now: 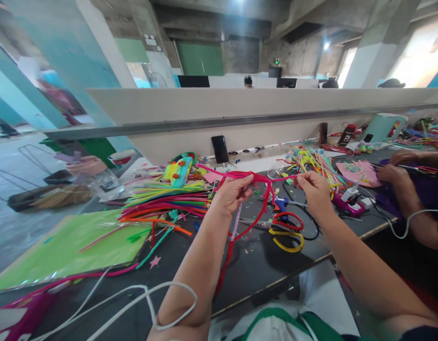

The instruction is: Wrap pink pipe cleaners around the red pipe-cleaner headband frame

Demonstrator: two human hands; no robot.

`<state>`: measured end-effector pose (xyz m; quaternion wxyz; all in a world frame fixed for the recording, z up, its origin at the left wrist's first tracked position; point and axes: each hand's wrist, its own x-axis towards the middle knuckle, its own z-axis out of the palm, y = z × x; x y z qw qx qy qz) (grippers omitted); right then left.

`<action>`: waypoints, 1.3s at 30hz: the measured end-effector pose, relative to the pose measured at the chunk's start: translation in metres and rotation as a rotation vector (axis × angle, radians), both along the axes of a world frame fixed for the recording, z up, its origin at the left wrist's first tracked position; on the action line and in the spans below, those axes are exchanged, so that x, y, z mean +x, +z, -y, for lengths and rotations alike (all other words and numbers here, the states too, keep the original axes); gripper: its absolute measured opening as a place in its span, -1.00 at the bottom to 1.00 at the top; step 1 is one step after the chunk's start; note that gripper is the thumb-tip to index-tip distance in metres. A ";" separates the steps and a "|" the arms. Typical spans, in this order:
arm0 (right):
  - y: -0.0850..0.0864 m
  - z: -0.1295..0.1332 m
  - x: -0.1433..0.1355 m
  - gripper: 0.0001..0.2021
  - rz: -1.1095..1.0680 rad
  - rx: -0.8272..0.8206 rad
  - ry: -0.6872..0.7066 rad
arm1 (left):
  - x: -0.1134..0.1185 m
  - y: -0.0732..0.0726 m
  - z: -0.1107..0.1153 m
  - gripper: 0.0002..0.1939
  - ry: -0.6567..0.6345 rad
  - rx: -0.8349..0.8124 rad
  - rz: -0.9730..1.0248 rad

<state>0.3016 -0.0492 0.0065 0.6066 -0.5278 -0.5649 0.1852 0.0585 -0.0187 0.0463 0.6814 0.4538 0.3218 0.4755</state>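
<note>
Two pinches were applied to the red fuzzy stems [260, 177] above the dark table [254, 270], by the left hand [232, 194] at the bundle and the right hand [315, 192] on one strand, suitable holds, it was judged, for light, pliable material.

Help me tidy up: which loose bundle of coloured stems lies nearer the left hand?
The left bundle, by the green sheet; the other bundle lies beyond the right hand.

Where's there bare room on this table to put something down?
The front tabletop between the red strand and yellow loop looks mostly bare. A smaller patch lies between the pink star and your left forearm. It's crowded around the left stem pile and right stem pile.
</note>
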 end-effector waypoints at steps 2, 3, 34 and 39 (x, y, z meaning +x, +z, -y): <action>0.005 -0.003 0.001 -0.81 0.144 -0.063 -0.013 | 0.002 -0.001 0.001 -0.70 -0.035 0.008 -0.012; 0.009 -0.002 -0.001 -0.83 0.248 -0.072 -0.030 | 0.002 -0.001 0.002 -0.70 -0.048 0.010 -0.016; 0.056 0.004 -0.031 -0.81 -0.126 -0.682 0.815 | 0.008 -0.012 0.003 -0.61 -0.269 0.087 -0.239; 0.057 0.004 -0.036 -0.81 -0.146 -0.680 0.760 | 0.013 -0.015 0.004 -0.62 -0.244 0.108 -0.227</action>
